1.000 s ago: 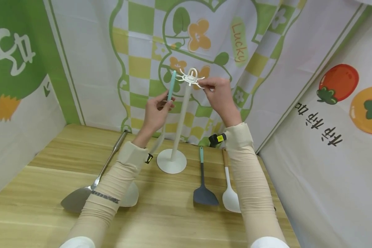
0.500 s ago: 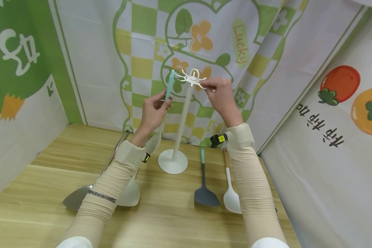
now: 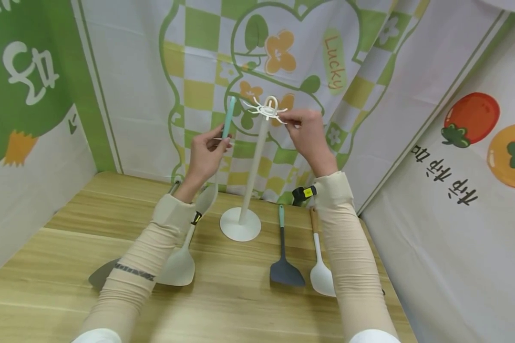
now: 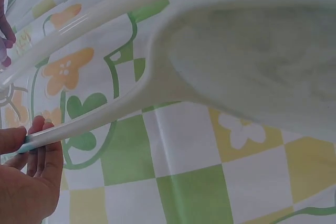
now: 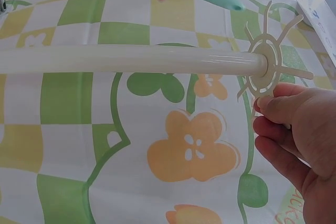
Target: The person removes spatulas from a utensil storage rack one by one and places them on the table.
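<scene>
My left hand [image 3: 205, 155] pinches the mint-green handle of a serving spoon [image 3: 229, 116] between thumb and fingers. The handle points up and its pale oval head [image 4: 257, 61] hangs below. Just to the right stands a white utensil rack [image 3: 253, 174] with a round base and a ring of curved hooks on top. A gap separates the handle's tip [image 5: 231, 2] from the hooks [image 5: 266, 22]. With thumb and fingers, my right hand [image 3: 310, 136] grips the right side of the hook ring; the held hook is partly hidden.
On the wooden table [image 3: 231, 305] lie a grey turner [image 3: 285, 272] with a mint handle and a white turner [image 3: 322, 278] with a wooden handle. A cream turner [image 3: 180, 267] and a metal turner [image 3: 100, 274] lie partly under my left arm. A printed curtain [image 3: 201, 95] hangs behind.
My left hand has moved left, taking the spoon farther from the rack's hooks. My right hand keeps its hold on the hook ring. The view has shifted slightly.
</scene>
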Demonstrator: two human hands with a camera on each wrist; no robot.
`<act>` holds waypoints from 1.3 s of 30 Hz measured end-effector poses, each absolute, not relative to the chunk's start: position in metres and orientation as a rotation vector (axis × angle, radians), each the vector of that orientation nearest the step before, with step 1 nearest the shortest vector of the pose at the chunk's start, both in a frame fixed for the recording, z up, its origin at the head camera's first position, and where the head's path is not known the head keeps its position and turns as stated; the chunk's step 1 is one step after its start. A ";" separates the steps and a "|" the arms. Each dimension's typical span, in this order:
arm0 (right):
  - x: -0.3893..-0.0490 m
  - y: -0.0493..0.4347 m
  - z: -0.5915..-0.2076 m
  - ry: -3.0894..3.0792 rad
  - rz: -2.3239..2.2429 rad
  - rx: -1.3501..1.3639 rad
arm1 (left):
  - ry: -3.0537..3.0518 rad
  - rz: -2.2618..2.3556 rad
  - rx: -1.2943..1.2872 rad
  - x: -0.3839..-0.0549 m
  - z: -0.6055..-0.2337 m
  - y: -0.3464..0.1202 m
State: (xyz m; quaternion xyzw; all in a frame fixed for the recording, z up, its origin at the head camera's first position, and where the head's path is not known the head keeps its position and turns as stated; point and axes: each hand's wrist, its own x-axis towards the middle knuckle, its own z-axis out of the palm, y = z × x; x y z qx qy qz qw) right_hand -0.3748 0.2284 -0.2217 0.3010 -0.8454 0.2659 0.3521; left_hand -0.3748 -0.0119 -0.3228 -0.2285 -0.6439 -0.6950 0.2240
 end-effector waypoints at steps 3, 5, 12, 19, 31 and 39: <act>-0.375 0.228 -0.222 -2.182 0.692 0.777 | -1.787 -1.900 -0.633 -0.366 -0.317 -0.016; -0.375 0.228 -0.222 -2.181 0.703 0.772 | -1.780 -1.901 -0.638 -0.364 -0.316 -0.018; -0.376 0.228 -0.222 -2.177 0.695 0.771 | -1.773 -1.886 -0.630 -0.361 -0.313 -0.024; -0.375 0.228 -0.222 -2.183 0.691 0.776 | -1.765 -1.852 -0.583 -0.377 -0.324 -0.033; -0.375 0.228 -0.223 -2.181 0.698 0.782 | -1.832 -1.813 -0.551 -0.364 -0.316 -0.050; -0.376 0.229 -0.224 -2.158 0.705 0.791 | -1.856 -1.774 -0.532 -0.364 -0.318 -0.058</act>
